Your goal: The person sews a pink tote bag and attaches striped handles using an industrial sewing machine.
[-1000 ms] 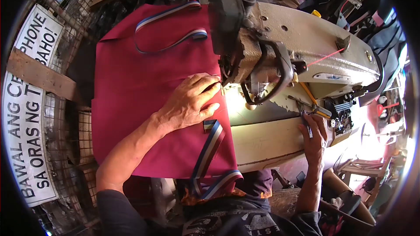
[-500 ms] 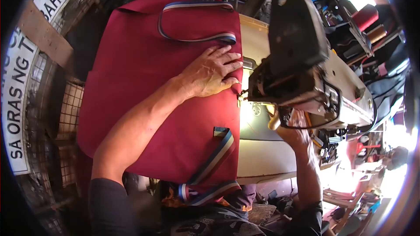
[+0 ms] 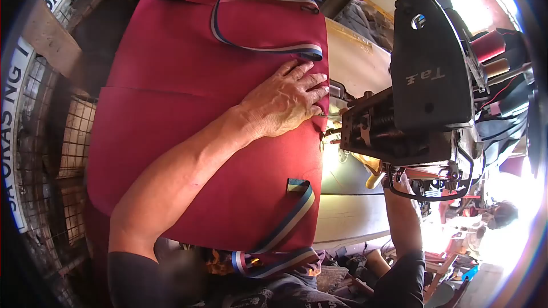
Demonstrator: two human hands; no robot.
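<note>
My left hand [image 3: 285,101] lies flat on a large dark red fabric piece [image 3: 171,142], its fingers spread close to the right edge. That edge runs beside the needle area of a black sewing machine [image 3: 431,74]. A striped blue, white and grey strap [image 3: 265,50] forms a loop on the fabric above my hand. Another striped strap [image 3: 285,217] hangs over the fabric's lower edge. My right hand [image 3: 399,187] is behind the machine head, beside its wire guard; its fingers are mostly hidden, so its grip cannot be made out.
Pale table surface [image 3: 351,217] extends right of the fabric, under the lit needle area. Thread spools [image 3: 488,47] stand behind the machine. A wire grille [image 3: 77,137] and a lettered sign [image 3: 20,91] line the left side. Bright light washes out the lower right.
The view has shifted, so the machine appears farther right and more of its face shows. My left hand stays spread on the fabric near its edge; my right hand remains behind the machine.
</note>
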